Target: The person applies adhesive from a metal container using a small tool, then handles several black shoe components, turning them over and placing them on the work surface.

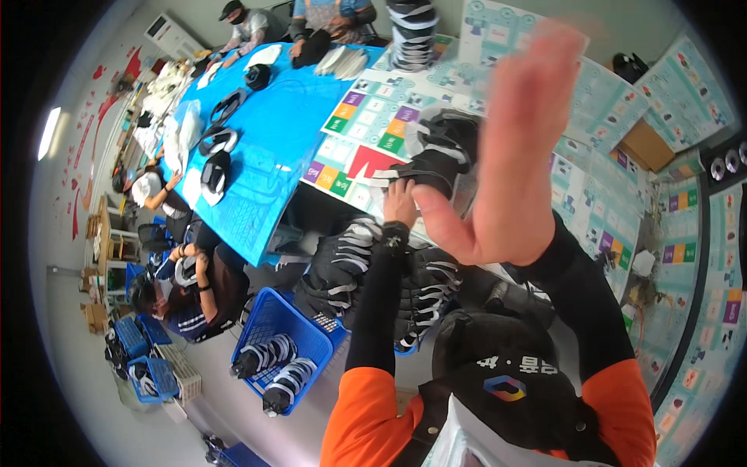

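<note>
My left hand [400, 204], with a dark band at its wrist, is at the table's near edge. Its fingers are closed on the edge of a black cap-like piece [433, 167] with a white strip. Behind that piece lie more black and white pieces [447, 128], partly hidden by my right hand. Close to the camera, my right hand [517, 156] is raised and holds nothing. Its fingers are stretched out and blurred at the tips, and its thumb points left. Black sleeves cover both my forearms.
A blue-covered table [268, 132] on the left bears several black and white caps. People work around it. A tall stack of caps [412, 35] stands at the back. Below lie nested dark caps [342, 268] and a blue basket [257, 311] with two stacks. Printed sheets cover my table.
</note>
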Tool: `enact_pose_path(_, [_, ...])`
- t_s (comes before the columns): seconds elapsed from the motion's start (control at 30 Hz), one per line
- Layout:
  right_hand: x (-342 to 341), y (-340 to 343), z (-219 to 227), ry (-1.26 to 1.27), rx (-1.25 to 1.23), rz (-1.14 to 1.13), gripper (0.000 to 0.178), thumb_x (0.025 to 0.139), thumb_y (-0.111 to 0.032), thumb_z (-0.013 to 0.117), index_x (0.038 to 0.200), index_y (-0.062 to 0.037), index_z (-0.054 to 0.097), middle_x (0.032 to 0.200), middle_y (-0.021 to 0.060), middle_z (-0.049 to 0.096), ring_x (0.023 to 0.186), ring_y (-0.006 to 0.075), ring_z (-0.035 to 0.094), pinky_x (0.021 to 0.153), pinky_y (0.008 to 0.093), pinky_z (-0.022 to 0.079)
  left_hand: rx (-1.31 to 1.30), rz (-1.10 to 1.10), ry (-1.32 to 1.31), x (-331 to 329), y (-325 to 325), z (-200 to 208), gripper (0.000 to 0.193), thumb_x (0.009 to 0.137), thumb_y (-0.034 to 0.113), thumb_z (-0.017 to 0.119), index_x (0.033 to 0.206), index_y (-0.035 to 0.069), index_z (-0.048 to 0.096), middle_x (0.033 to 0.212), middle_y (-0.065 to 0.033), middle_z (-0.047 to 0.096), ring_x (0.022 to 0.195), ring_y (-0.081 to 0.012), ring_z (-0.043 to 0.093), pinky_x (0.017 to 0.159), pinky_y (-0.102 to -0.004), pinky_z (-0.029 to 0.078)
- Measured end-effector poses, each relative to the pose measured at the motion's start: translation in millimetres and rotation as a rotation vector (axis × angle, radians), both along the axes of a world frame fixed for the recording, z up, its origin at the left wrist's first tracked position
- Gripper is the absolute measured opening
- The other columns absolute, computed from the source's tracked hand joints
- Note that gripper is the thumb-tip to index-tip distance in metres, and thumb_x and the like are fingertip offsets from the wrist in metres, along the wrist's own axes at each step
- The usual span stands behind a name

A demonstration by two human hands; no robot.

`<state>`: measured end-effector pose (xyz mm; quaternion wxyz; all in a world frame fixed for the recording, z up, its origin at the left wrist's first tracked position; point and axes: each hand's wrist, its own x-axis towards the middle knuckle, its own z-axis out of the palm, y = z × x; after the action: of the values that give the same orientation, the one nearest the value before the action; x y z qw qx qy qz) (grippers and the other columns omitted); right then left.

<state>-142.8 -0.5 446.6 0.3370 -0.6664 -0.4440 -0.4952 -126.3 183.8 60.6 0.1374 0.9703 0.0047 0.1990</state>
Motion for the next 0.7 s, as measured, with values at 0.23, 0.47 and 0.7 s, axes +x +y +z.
enact_pose_path(0.23, [-14.4,-55.2,-175.6,0.9,-1.577,0.038,0.048,0.081,-0.035,0.074,0.115,-0.0031,0.065,0.115,0.016,0.066,0.117,0.0369,0.059,0.097,0.0472,0.05,-0.611,0.653,0.668,-141.5,-8.6,-88.2,0.072,0.086,0.019,0.063,0.153,0.009,0.037,0.093,-0.0188,0.071,0.103,-0.0385,0.066,0.093,-0.0454,0.051])
enact_pose_path(0.47, [-25.0,-79.4,-189.0,1.052,-1.103,0.416,0.042,0.089,-0.024,0.068,0.12,0.0029,0.063,0.106,0.02,0.064,0.104,0.0385,0.06,0.09,0.0443,0.049,0.061,0.719,-0.156,-186.1,94.1,39.1,0.075,0.095,0.01,0.058,0.155,-0.009,0.018,0.064,-0.0118,0.058,0.054,-0.0257,0.06,0.048,-0.0409,0.044])
enact_pose_path(0.7, [-31.8,-92.1,-197.9,1.086,-1.114,0.295,0.041,0.09,-0.024,0.067,0.12,0.0034,0.062,0.107,0.0207,0.065,0.106,0.0386,0.06,0.091,0.0441,0.049,0.166,0.533,-0.784,-158.1,81.7,274.2,0.085,0.096,0.004,0.065,0.155,-0.013,0.007,0.063,-0.005,0.05,0.051,-0.0159,0.046,0.05,-0.0314,0.039])
